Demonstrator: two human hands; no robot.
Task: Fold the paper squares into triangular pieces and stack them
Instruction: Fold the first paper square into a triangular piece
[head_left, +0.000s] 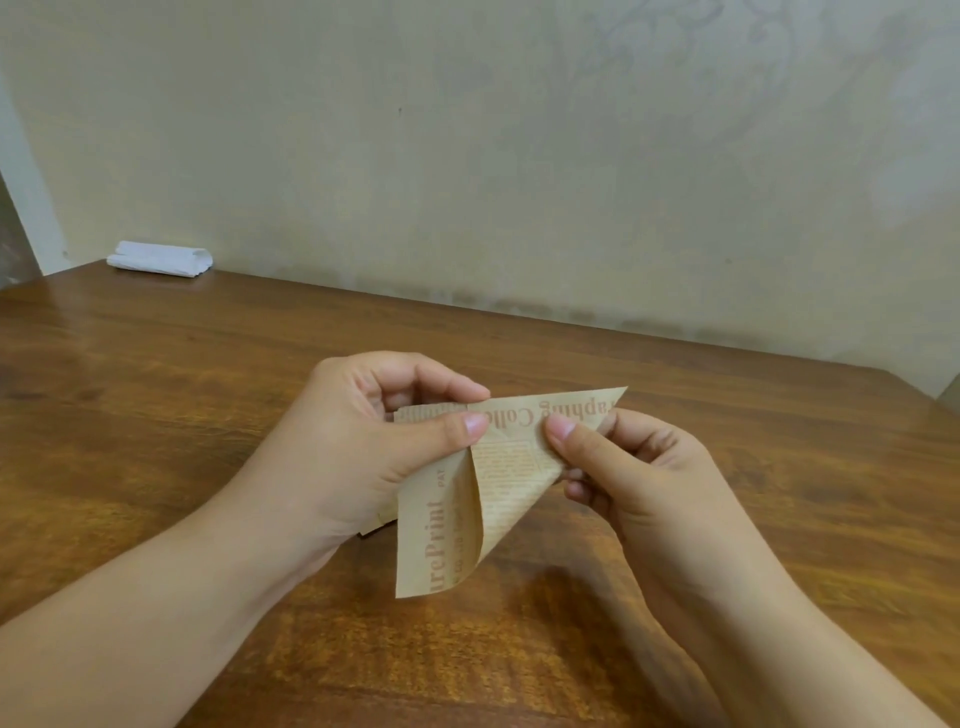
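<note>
Both my hands are up over the middle of the counter, clamped on one sheet of paper. It's brown kraft w/ newspaper-style print and is held in the air, not resting on the wood. Left hand pinches the upper left part, thumb on the near face, index curled over the top edge, other fingers tucked behind. Right hand pinches it just right of center, thumb on the near face, fingers curled behind the sheet. The two thumbs sit near each other but apart, w/ printed text showing between them.

The paper is partly folded: top edge runs to a sharp point at upper right, past my right hand. A loose flap hangs down below the left thumb and curls toward me, its bottom corner the lowest point. A small bit of the same brown paper peeks out under my left wrist; can't tell if it's a separate piece.

Far left corner of the counter, against the wall: a folded white cloth.
</note>
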